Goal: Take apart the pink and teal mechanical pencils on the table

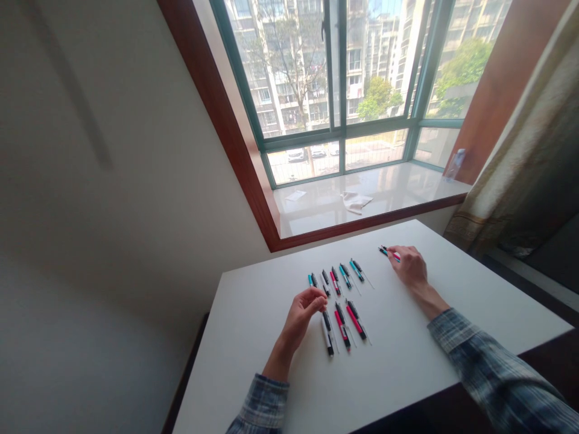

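Light, stiff, slick-barrelled retractable pen (388, 251), best pinched mid-barrel, caught in the closed fingers (397, 251) of the right hand (409, 266); left hand (301, 314) half-curled, any hold hidden, just beside rows of pens (339, 301) on the tabletop (271, 367).

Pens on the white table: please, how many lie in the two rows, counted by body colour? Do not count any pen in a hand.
Teal pens: 3
Pink pens: 3
White pens: 2
Total: 8

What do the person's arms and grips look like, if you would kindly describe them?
The left grip and right grip are bare, with no gloves, rings or watch visible. The left sleeve and right sleeve are blue-grey plaid cloth, ending short of the wrists.
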Available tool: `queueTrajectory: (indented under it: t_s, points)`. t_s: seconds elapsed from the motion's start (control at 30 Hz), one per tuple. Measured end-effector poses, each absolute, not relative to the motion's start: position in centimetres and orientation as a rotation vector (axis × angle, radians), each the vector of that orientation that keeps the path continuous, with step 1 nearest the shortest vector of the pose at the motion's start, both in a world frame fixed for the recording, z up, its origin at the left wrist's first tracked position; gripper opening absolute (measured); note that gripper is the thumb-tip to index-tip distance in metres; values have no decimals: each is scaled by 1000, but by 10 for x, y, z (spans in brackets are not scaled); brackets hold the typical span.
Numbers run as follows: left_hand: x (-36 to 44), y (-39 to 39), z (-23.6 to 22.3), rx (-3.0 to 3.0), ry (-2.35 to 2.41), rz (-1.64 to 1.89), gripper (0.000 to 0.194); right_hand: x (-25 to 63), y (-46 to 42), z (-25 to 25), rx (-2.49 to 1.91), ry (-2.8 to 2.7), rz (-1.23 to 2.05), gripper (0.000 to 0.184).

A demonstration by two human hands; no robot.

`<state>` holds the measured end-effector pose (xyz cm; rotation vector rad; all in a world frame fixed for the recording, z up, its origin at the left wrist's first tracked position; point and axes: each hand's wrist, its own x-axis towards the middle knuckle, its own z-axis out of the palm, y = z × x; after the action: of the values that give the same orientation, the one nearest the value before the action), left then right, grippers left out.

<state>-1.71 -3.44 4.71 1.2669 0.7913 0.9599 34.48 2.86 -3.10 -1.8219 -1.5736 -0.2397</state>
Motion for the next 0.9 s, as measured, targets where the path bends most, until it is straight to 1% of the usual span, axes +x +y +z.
queueTrajectory:
  t_s: [0.13, 0.33, 0.57, 0.73, 0.9]
  points:
    - [-18, -35, 49, 1267, 791, 960, 25, 348, 26, -36, -1850, -1568, -234, 21]
    - [-20, -39, 52, 1265, 791, 969, 26, 342, 21, -41, -1754, -1706, -150, 16]
    - [-23, -40, 52, 1276, 786, 974, 26, 340, 14, -40, -1713, -1733, -126, 21]
    - [-21, -40, 52, 1260, 787, 968, 27, 318, 8, -11, -1599, -1792, -147, 28]
    - [-21, -37, 46, 1138, 785, 1005, 34, 256, -12, 27, -1174, -1945, -210, 27]
